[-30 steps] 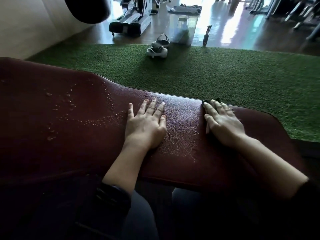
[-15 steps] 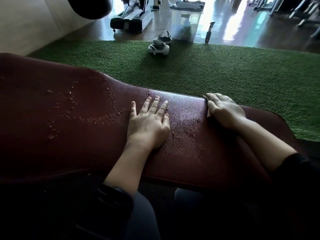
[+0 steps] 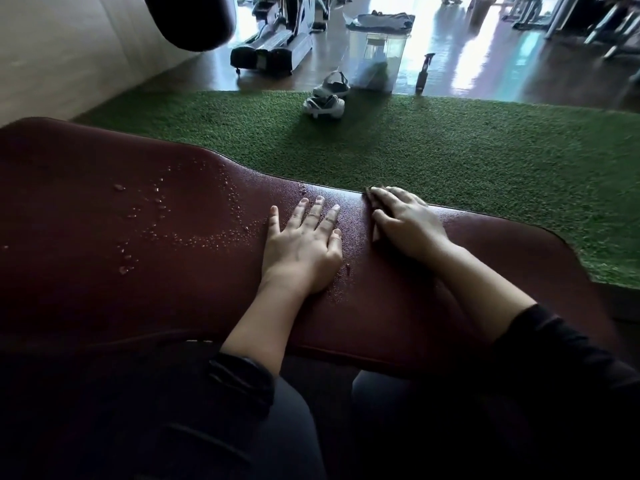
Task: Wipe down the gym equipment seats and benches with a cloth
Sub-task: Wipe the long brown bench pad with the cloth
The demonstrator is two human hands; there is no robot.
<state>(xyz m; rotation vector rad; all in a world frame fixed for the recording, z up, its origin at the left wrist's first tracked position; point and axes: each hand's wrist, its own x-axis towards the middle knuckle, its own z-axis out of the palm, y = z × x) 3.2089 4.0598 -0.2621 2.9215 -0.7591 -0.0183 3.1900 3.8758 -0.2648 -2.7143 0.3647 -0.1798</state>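
Right hand [image 3: 405, 223] has slid leftward, pressing the cloth [image 3: 372, 194] flat; left hand [image 3: 301, 245] stays spread on the bench [image 3: 138, 271].

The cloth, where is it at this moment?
In the head view the cloth lies under the right hand at the far edge of the bench, right of the left hand; only a dark corner shows.

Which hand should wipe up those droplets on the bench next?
Right hand: it presses the cloth flat. Left hand is bare, resting flat on the bench beside the droplets.
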